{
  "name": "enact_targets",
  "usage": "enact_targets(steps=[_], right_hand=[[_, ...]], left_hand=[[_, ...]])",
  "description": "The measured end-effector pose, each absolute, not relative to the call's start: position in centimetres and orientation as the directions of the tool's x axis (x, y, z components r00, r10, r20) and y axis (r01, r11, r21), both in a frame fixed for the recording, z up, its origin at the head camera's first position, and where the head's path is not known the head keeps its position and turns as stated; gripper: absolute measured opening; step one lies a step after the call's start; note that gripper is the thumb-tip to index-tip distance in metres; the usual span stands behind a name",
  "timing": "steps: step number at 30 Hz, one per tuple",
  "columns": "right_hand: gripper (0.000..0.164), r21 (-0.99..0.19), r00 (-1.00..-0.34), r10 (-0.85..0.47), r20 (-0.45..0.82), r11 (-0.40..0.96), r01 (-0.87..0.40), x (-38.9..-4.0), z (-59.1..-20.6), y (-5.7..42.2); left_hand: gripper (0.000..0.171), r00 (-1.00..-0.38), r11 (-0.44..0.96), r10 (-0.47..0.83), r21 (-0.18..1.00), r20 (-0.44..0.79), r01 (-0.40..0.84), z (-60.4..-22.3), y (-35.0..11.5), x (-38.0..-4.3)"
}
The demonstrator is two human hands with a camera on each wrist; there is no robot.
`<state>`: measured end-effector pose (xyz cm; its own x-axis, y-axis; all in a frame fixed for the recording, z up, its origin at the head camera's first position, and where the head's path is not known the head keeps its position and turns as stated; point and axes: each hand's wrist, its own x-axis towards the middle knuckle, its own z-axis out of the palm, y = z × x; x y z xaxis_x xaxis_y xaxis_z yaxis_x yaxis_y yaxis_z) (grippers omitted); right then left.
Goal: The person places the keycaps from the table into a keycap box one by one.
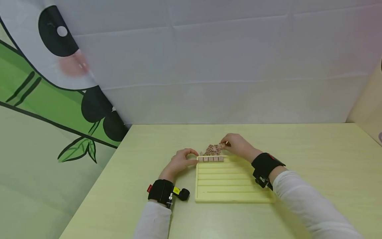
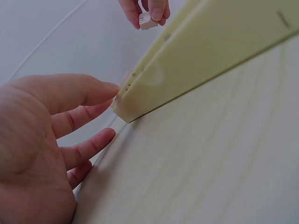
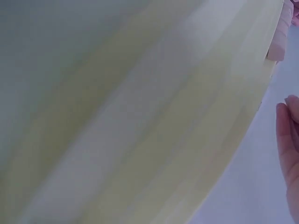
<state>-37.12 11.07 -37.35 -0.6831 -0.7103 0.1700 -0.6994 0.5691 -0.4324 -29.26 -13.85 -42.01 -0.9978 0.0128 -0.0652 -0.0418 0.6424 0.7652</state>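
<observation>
A pale yellow ridged tray (image 1: 226,192) lies flat on the table. Along its top groove, at the left end, stands a short row of small square tiles (image 1: 211,159). My left hand (image 1: 180,161) is at the tray's upper left corner, its fingertips touching the edge there and its fingers loosely extended. Between thumb and fingers, my right hand (image 1: 239,146) pinches one small letter tile (image 2: 148,21), just beyond the tray's far edge. Beside that hand, a loose pile of tiles (image 1: 212,151) lies behind the tray. Only part of the right hand shows in the right wrist view.
The light wood table (image 1: 322,159) reaches back to a pale hanging cloth (image 1: 226,73). On the left is a panel with a green cartoon print (image 1: 53,86). A beige panel (image 1: 370,103) stands at the right edge. Both wrists wear black straps with cameras.
</observation>
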Motion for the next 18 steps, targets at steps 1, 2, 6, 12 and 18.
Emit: enact_targets(steps=[1, 2, 6, 12, 18], right_hand=[[0.021, -0.439, -0.692, -0.704, 0.16, 0.577, -0.688, -37.2, -37.3, 11.1], [0.021, -0.443, -0.7, -0.697, 0.153, 0.585, -0.679, -37.2, -37.3, 11.1], [0.02, -0.457, -0.711, -0.689, 0.143, 0.591, -0.665, -37.3, -37.1, 11.4], [0.02, -0.427, -0.661, -0.748, 0.066, 0.577, -0.696, -37.5, -36.4, 11.7], [0.016, -0.398, -0.609, -0.793, 0.03, 0.549, -0.735, -37.3, -36.5, 11.9]], left_hand=[[0.022, -0.998, 0.644, 0.01, 0.764, -0.065, -0.043, -42.0, -13.8, -29.3], [0.022, -0.998, 0.646, 0.008, 0.763, -0.063, -0.043, -41.9, -13.8, -29.3], [0.022, -0.998, 0.652, 0.001, 0.757, -0.059, -0.044, -41.9, -13.7, -29.3], [0.022, -0.998, 0.647, -0.007, 0.761, -0.068, -0.056, -41.7, -13.7, -29.6], [0.022, -0.998, 0.641, -0.005, 0.766, -0.062, -0.051, -41.8, -13.6, -29.7]])
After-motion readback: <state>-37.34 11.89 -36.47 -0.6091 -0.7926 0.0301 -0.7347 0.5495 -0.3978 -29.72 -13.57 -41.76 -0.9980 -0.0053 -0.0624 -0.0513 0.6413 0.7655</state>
